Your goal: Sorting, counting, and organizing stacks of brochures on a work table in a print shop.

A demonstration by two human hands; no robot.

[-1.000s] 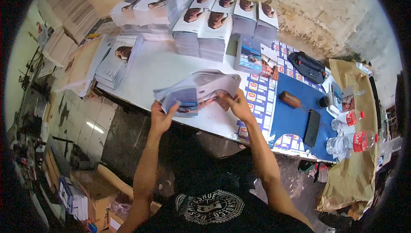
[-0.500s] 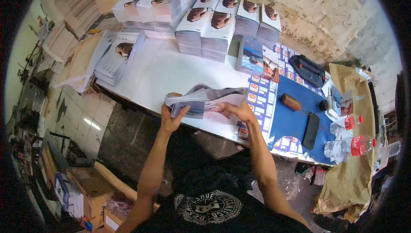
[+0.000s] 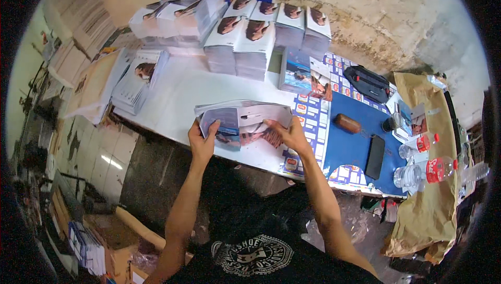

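Note:
Between my hands is a small batch of printed booklets (image 3: 250,118), spread open above the front edge of the white table (image 3: 172,88). Its left page is blue and its right page is pale with a reddish-brown picture. My left hand (image 3: 203,138) grips the left edge, thumb on the page and fingers behind. On the right edge, my right hand (image 3: 289,133) holds on the same way, its thumb lying across the page. Beyond them stand tall stacks of printed booklets (image 3: 237,49) with a brown figure on white covers. A shorter pile with a blue cover (image 3: 297,72) lies nearer.
More stacks (image 3: 180,20) stand at the back left, and a lower pile (image 3: 136,78) sits at the left end. Rightward, a blue mat (image 3: 344,143) carries a brown pouch (image 3: 347,123) and a black phone (image 3: 374,156). Plastic bottles (image 3: 438,170) and brown paper (image 3: 425,221) are at the right edge.
The booklets, curled and bunched before, now lie flatter and opened out, showing the blue and pale pages. Both hands keep their hold. The whole view has shifted slightly.

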